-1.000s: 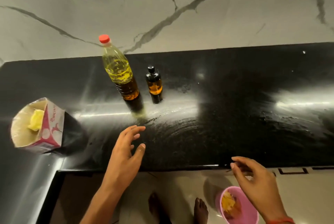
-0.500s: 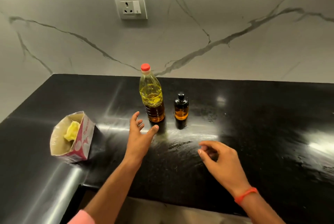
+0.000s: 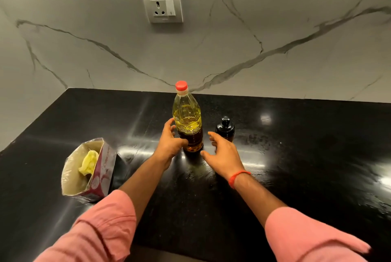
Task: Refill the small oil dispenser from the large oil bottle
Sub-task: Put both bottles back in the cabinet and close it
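Large oil bottle [image 3: 187,122] upright on the worktop [image 3: 296,156], left hand [image 3: 171,142] fingers wrapping it, right hand [image 3: 222,153] fingers spread beside.

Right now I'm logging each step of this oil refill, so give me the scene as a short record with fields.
large oil bottle: upright on black counter, red cap on
small oil dispenser: upright, right of the bottle, black top on
left hand: wrapped around the bottle's lower left side
right hand: open, empty, between bottle and dispenser
opened carton: far left, something yellow inside
pouring: not yet begun
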Tool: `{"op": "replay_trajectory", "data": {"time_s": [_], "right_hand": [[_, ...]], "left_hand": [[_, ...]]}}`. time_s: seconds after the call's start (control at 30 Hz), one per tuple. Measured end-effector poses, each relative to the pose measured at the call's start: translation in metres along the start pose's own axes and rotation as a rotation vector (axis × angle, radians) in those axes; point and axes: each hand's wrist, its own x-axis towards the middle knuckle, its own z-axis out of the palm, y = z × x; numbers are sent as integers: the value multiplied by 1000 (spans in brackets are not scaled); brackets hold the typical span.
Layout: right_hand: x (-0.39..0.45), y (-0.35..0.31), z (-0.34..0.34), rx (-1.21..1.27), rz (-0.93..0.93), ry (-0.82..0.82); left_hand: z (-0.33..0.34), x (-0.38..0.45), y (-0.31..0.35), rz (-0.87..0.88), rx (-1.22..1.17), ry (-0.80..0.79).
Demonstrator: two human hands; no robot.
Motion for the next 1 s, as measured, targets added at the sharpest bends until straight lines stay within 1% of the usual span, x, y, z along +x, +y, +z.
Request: {"op": "replay_trajectory", "data": {"time_s": [0.07,0.2,0.3,0.37,0.5,0.67,0.73,0.9,1.0], "right_hand": [[8,1,4,17,43,63],[16,12,1,80,228,314],[22,23,-6,122,347,378],[28,32,-7,128,385,390],[41,50,-2,139,324,391],[55,54,5,190,232,340],[59,55,7,206,208,355],[61,55,7,279,199,350],[52,55,1,307,189,344]], "left_hand": [[1,4,-2,21,-5,-38],[8,14,-9,45,-6,-64],[16,22,-16,59,3,-43],[19,24,-21,67,4,-12],[26,30,-33,97,-6,29],[32,35,-42,133,12,90],[34,37,-43,146,6,116],[38,33,-39,164,20,165],[38,26,-34,158,5,156]]}}
